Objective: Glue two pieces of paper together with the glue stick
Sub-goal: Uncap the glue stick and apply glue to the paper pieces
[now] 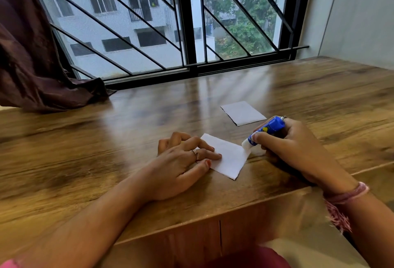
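A small white paper piece [229, 157] lies on the wooden table [128, 122] in front of me. My left hand [183, 161] presses its left edge flat with spread fingertips. My right hand [292, 146] grips a blue glue stick [266, 130], tilted down to the left, and its white tip touches the paper's right corner. A second white paper piece [243, 113] lies flat farther back, to the right, untouched. A white cap-like shape sits under my right hand beside the tip; I cannot make it out clearly.
A barred window [187, 22] runs along the table's far edge. A dark brown curtain [32, 54] hangs at the far left, its hem resting on the tabletop. A wall [351, 12] closes the right side. The table's front edge lies close to my body.
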`<state>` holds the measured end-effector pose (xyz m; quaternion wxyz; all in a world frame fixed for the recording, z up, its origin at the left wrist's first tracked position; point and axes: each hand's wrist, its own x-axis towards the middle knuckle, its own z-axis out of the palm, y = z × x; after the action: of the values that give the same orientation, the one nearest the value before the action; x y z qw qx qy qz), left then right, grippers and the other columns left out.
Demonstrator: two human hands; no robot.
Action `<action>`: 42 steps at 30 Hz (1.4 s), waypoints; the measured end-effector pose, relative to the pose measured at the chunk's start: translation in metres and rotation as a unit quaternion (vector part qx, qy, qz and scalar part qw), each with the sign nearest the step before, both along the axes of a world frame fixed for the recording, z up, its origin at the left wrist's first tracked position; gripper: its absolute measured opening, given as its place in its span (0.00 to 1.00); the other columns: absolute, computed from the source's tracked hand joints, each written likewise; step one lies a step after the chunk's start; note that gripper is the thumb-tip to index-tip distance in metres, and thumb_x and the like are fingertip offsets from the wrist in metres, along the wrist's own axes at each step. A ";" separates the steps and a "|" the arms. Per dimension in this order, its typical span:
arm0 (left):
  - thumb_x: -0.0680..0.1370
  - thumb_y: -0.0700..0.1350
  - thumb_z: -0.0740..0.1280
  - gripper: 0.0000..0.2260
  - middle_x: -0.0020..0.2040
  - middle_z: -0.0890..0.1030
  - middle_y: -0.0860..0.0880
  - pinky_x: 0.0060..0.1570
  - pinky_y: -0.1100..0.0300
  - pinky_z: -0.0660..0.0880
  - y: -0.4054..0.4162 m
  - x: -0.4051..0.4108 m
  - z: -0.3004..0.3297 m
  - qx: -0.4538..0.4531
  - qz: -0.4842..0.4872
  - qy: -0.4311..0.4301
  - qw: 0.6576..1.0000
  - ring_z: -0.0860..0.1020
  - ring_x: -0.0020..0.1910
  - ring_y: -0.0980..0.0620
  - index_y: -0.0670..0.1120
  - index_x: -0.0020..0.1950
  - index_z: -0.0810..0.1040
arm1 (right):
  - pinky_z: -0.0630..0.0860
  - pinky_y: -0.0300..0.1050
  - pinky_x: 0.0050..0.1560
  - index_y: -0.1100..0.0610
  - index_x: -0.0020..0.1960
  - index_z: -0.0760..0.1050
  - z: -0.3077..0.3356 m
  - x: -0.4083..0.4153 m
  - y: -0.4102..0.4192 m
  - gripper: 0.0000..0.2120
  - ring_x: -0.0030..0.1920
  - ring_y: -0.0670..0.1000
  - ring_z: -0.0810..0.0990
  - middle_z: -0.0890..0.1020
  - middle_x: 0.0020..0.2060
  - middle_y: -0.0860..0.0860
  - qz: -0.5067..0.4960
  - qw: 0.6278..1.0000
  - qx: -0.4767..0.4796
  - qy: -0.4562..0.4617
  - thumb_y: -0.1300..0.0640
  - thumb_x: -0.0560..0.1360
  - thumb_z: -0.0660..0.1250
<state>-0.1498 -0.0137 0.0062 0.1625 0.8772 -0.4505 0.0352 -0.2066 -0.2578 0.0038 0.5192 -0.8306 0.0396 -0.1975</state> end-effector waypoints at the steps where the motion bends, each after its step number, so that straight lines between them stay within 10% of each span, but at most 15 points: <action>1: 0.79 0.56 0.51 0.18 0.62 0.69 0.68 0.58 0.62 0.49 0.000 0.001 0.000 -0.003 0.000 0.002 1.000 0.56 0.64 0.66 0.64 0.65 0.73 | 0.66 0.39 0.25 0.59 0.39 0.78 0.000 0.000 0.001 0.09 0.21 0.43 0.71 0.76 0.21 0.48 -0.001 1.000 -0.012 -0.002 0.53 0.66 0.73; 17: 0.80 0.56 0.51 0.17 0.61 0.71 0.67 0.58 0.75 0.42 0.001 0.005 -0.002 -0.007 -0.008 -0.001 1.000 0.55 0.64 0.69 0.64 0.65 0.73 | 0.65 0.40 0.28 0.55 0.35 0.81 0.004 -0.006 0.003 0.04 0.25 0.45 0.70 0.76 0.24 0.55 0.047 0.996 -0.069 -0.025 0.55 0.67 0.73; 25: 0.79 0.57 0.51 0.17 0.60 0.71 0.67 0.58 0.57 0.52 0.001 0.005 -0.003 -0.006 0.009 0.013 1.000 0.59 0.63 0.64 0.66 0.64 0.72 | 0.65 0.37 0.27 0.54 0.35 0.80 0.002 -0.006 0.003 0.05 0.25 0.45 0.71 0.77 0.25 0.56 0.048 0.994 -0.093 -0.045 0.56 0.68 0.74; 36: 0.79 0.59 0.51 0.16 0.59 0.71 0.68 0.55 0.57 0.52 0.000 0.008 -0.006 -0.007 0.016 0.003 1.000 0.59 0.61 0.65 0.67 0.63 0.72 | 0.68 0.48 0.30 0.51 0.38 0.81 0.003 -0.010 0.005 0.07 0.28 0.54 0.74 0.80 0.29 0.62 0.107 0.990 -0.083 -0.041 0.49 0.65 0.72; 42: 0.79 0.59 0.51 0.17 0.59 0.72 0.68 0.57 0.55 0.54 -0.001 0.007 -0.004 -0.004 0.020 0.009 1.000 0.60 0.61 0.64 0.66 0.63 0.73 | 0.63 0.37 0.25 0.52 0.37 0.81 0.000 -0.005 0.001 0.06 0.23 0.45 0.69 0.75 0.22 0.52 0.079 0.994 -0.065 -0.045 0.50 0.67 0.74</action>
<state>-0.1432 -0.0144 0.0018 0.1698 0.8855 -0.4313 0.0320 -0.2116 -0.2565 0.0040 0.4796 -0.8532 -0.0623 -0.1955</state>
